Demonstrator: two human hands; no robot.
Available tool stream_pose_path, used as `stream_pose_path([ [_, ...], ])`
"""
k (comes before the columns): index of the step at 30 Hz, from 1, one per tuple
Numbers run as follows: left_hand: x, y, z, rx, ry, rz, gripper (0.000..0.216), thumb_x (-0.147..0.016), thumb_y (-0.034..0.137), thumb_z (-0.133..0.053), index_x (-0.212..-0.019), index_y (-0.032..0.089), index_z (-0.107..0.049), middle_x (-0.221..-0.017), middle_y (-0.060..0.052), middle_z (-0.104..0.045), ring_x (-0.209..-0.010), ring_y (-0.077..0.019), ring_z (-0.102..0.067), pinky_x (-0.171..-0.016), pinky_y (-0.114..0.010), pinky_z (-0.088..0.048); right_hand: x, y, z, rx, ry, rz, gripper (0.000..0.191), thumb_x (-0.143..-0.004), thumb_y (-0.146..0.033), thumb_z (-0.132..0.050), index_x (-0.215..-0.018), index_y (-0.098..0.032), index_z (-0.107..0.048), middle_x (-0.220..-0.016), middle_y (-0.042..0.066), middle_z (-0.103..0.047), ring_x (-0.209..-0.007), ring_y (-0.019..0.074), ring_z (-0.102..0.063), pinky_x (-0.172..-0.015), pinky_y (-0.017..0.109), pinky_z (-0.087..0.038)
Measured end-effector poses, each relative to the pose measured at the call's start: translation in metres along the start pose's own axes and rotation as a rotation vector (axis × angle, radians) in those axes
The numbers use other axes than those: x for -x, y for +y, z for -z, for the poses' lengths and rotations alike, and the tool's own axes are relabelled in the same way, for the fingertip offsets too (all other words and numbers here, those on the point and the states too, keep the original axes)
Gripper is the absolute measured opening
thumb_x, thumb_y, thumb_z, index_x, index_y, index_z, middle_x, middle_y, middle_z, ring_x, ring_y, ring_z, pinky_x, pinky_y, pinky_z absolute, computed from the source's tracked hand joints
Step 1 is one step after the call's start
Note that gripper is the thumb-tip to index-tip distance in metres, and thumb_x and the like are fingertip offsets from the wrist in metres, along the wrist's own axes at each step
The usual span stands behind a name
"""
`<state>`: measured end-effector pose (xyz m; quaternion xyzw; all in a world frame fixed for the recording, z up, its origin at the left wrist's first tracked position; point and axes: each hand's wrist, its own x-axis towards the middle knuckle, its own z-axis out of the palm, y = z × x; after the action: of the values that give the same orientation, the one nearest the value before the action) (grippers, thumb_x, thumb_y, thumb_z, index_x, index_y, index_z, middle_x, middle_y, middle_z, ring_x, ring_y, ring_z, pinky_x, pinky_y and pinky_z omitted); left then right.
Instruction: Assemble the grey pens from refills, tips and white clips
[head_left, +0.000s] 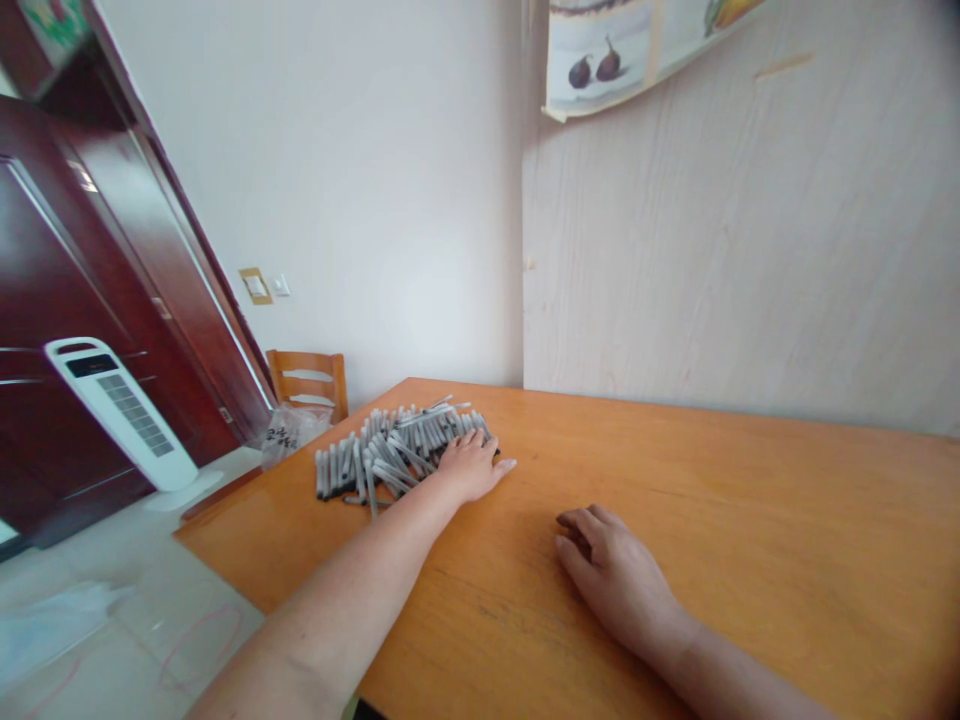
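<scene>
A heap of grey, pen-like sticks with black ends (390, 450) lies on the far left part of the wooden table (675, 480). My left hand (471, 466) reaches out to the right side of this heap. Its fingers lie over the sticks, spread, and the thumb points right over the bare wood. No stick shows gripped in it. My right hand (611, 570) rests on the table nearer to me, apart from the heap. Its fingers are loosely curled, with a gap between thumb and forefinger and nothing visible in it.
Behind the table's left corner stands a wooden chair (307, 375) with a clear plastic bag (294, 432). A white tower fan (124, 410) stands on the floor by the dark red door (52, 280). The wall (420, 200) borders the table's far edge.
</scene>
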<state>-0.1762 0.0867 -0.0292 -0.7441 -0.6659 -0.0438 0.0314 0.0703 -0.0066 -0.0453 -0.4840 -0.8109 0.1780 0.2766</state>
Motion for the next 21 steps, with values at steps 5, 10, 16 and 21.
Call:
stream_pose_path([
  [5,0.014,0.01,-0.003,0.021,0.027,-0.023,0.075,-0.085,0.071,-0.022,-0.138,0.022,-0.044,-0.15,-0.015,-0.034,-0.139,-0.0319,-0.028,-0.109,-0.05,-0.025,0.0,-0.001,0.001,0.013,0.007,0.009,0.026,-0.086,-0.027,-0.046,-0.104,-0.02,-0.065,-0.096,0.009,-0.063,-0.091,0.0205,-0.059,-0.079,0.03,-0.043],
  [10,0.035,0.025,-0.003,0.054,0.053,-0.084,0.075,-0.085,0.071,-0.022,-0.138,0.022,-0.043,-0.15,-0.013,-0.036,-0.14,-0.0298,-0.027,-0.112,-0.047,-0.024,-0.001,-0.001,0.001,0.019,-0.003,0.016,0.025,-0.086,-0.027,-0.047,-0.103,-0.019,-0.064,-0.095,0.009,-0.063,-0.091,0.0204,-0.058,-0.08,0.029,-0.042],
  [16,0.068,0.044,-0.002,0.094,0.082,-0.16,0.07,-0.087,0.067,-0.025,-0.139,0.022,-0.042,-0.15,-0.011,-0.036,-0.141,-0.0276,-0.025,-0.114,-0.044,-0.023,-0.002,-0.003,0.001,0.025,0.001,0.021,0.024,-0.087,-0.027,-0.047,-0.101,-0.02,-0.064,-0.093,0.008,-0.062,-0.092,0.0207,-0.057,-0.081,0.029,-0.041],
  [21,0.094,0.056,0.01,0.11,0.08,-0.214,0.062,-0.089,0.063,-0.027,-0.133,0.024,-0.048,-0.146,-0.008,-0.043,-0.138,-0.0271,-0.032,-0.113,-0.043,-0.026,-0.002,-0.003,0.0,0.022,0.023,0.03,0.023,-0.088,-0.028,-0.047,-0.1,-0.02,-0.065,-0.093,0.008,-0.062,-0.091,0.0199,-0.057,-0.08,0.028,-0.041],
])
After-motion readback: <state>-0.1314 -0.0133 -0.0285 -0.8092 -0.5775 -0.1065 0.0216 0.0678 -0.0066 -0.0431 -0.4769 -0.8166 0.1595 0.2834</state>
